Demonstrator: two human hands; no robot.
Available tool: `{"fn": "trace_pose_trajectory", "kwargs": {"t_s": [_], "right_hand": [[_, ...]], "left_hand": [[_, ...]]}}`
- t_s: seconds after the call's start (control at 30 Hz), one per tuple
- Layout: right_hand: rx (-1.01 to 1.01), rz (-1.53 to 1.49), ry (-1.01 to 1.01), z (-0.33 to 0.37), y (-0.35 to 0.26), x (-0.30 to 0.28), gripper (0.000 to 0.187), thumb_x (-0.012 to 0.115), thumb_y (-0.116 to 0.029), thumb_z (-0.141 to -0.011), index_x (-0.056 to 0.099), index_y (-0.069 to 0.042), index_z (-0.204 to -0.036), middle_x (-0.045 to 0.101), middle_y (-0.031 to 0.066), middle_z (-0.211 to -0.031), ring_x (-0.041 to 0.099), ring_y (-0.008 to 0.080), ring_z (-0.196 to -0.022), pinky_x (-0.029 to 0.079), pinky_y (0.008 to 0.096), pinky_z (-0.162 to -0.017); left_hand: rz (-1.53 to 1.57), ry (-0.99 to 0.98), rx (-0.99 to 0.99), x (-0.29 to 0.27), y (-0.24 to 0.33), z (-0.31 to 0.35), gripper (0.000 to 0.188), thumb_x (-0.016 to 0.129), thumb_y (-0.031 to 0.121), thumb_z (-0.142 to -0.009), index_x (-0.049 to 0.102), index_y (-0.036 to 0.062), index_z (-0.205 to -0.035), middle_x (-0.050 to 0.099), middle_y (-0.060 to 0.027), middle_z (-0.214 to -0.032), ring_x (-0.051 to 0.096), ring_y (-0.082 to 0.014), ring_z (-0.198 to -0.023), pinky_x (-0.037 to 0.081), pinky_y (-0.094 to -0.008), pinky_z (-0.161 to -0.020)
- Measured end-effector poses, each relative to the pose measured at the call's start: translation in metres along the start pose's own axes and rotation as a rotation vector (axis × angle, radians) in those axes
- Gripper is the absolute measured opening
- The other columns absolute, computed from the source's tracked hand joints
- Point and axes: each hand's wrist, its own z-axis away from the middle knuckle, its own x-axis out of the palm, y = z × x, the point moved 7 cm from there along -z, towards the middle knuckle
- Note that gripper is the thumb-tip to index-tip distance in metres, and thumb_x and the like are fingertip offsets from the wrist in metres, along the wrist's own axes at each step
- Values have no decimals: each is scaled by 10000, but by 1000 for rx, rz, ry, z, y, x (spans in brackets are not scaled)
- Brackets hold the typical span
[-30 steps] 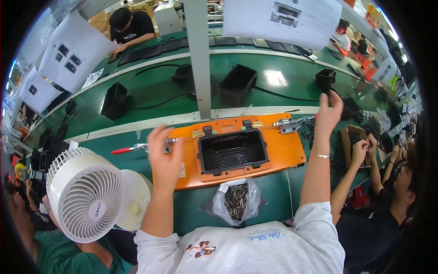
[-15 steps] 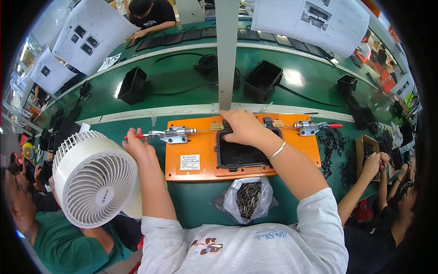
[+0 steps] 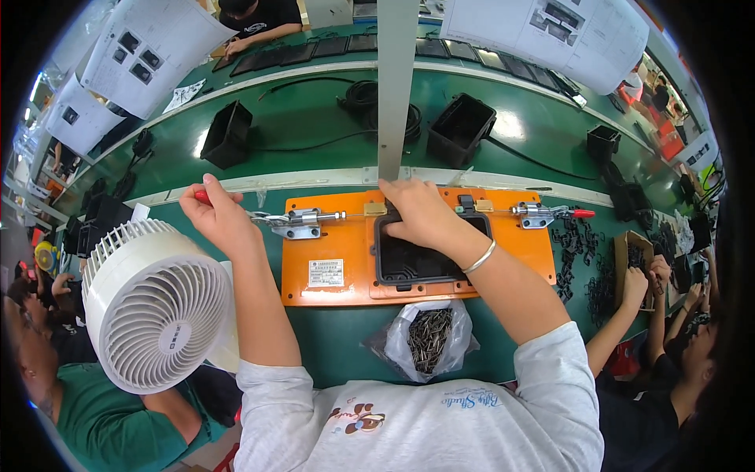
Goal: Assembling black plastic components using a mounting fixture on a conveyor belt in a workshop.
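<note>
An orange fixture plate lies on the green bench before me, with a shallow black plastic housing seated in its middle. My left hand is closed round the red handle of the left toggle clamp; the handle is swung up and outward. My right hand grips the upper left part of the housing, thumb inside and fingers over the far edge, hiding that corner. At the plate's right end, another toggle clamp has its red handle pointing right.
A plastic bag of screws sits nearer me. A white fan stands close to my left forearm. A metal post rises behind the fixture. Small black parts lie right, near a cardboard box. Co-workers sit on both sides.
My left hand has moved up and left, swinging the left clamp's red handle up from its lower position. My right hand stays on the housing.
</note>
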Motion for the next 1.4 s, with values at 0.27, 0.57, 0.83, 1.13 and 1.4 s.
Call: {"fn": "trace_pose_trajectory", "kwargs": {"t_s": [0.27,0.57,0.83,1.13,1.4], "right_hand": [[-90,-55,202,2,3,-33,228,750,-149,-752,687,-41,-943,593,123,-946,592,306,-910,460,382,-844],[21,-322,-128,-32,15,-22,219,800,-77,-693,670,3,-849,653,115,-734,640,216,-711,502,320,-639],[57,-225,-82,-32,14,-28,234,833,-111,-626,663,14,-729,655,141,-700,643,270,-662,506,345,-612],[75,-279,-39,-28,16,-24,238,833,-95,-604,664,14,-731,651,146,-681,642,264,-636,509,345,-609],[145,-476,-74,-23,33,-15,230,819,-54,-655,669,24,-811,640,92,-672,617,163,-599,501,284,-560]], "left_hand": [[50,8,-29,-3,-5,-1,159,558,176,-975,443,83,-917,457,7,-662,440,-59,-505,366,-183,-461],[57,21,21,-7,-9,-3,135,552,166,-978,457,76,-947,484,-2,-711,452,-54,-539,395,-185,-481],[56,-3,29,-1,-4,2,131,550,156,-977,452,73,-956,481,-1,-708,455,-55,-549,401,-187,-492],[-803,-681,596,89,12,110,242,668,229,-847,534,100,-691,541,-22,-611,541,-235,-627,341,-380,-759],[-666,-749,537,73,13,90,111,671,121,-840,578,84,-888,577,-85,-797,545,-237,-732,373,-404,-781]]}}
